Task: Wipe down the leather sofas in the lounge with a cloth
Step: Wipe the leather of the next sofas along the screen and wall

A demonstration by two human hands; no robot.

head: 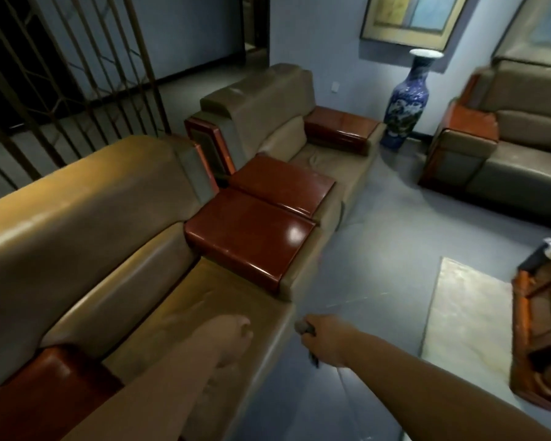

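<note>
While right hand [323,340] hangs just off near sofa [115,249] seat edge, fingers curl round small dark cloth [304,327], bunched. Left hand [236,337] over seat cushion; fingers blurred, grip unclear. Cloth likely soft, light, limp: best held wadded in palm. Leather probably smooth, slick. Second sofa [268,122] beyond.

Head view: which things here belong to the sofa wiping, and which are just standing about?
Job: near sofa, middle sofa, far sofa, dark cloth gripped in the right hand.
Bystanders: blue vase, framed picture, pale rug, carved table.
</note>
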